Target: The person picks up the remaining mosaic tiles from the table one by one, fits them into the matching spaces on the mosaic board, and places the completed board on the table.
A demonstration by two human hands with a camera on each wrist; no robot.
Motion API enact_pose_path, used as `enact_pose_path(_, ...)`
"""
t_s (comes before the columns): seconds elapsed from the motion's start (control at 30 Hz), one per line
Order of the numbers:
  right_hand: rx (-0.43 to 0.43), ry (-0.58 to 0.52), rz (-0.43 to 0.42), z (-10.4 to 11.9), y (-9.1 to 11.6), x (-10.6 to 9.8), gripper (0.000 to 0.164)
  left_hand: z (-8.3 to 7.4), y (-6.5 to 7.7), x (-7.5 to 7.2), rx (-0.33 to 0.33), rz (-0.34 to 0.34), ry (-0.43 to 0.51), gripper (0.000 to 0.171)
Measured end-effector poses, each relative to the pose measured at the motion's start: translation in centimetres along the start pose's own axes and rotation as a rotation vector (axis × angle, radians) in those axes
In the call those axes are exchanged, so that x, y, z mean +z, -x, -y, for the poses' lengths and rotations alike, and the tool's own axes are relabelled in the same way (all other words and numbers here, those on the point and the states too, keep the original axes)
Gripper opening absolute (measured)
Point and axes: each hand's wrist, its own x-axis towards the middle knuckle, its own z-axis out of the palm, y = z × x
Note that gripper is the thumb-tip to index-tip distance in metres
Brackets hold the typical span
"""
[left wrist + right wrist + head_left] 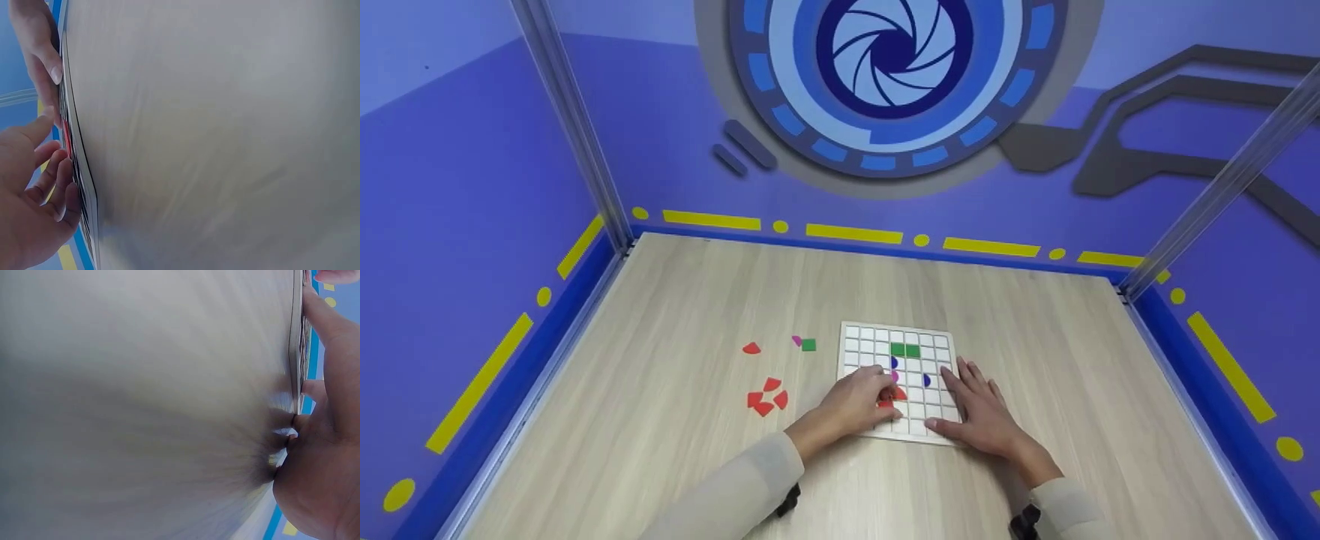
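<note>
A white gridded board (866,334) with a pale wooden rim lies on the table. My left hand (861,399) is over its lower left part, thumb and fingers apart, fingertips right at two red pieces (900,394) on the grid. In the left wrist view a red piece (67,139) lies on the board beside those fingertips. My right hand (986,412) rests spread on the board's right side, thumb on its lower right part. Two green squares (905,350), two dark blue half-rounds (927,380) and a magenta piece (895,376) also lie on the grid.
Left of the board lie several loose red pieces (763,409), with another red piece (751,349) farther back. A green square (808,345) sits next to a small magenta piece (797,340). Blue walls (660,150) with metal corner posts (577,120) enclose the wooden table (720,292).
</note>
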Motion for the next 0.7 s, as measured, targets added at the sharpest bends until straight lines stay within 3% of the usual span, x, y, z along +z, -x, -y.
enact_pose_path(0.4, 0.0, -0.007, 0.001, -0.2, 0.0, 0.0, 0.105, 1.0, -0.4, -0.4, -0.019, 0.087, 0.121, 0.013)
enact_pose_path(0.7, 0.015, -0.009, 0.015, -0.2, -0.2, 0.0, 0.106, 1.4, -0.1, -1.0, -0.043, 0.073, 0.135, 0.016)
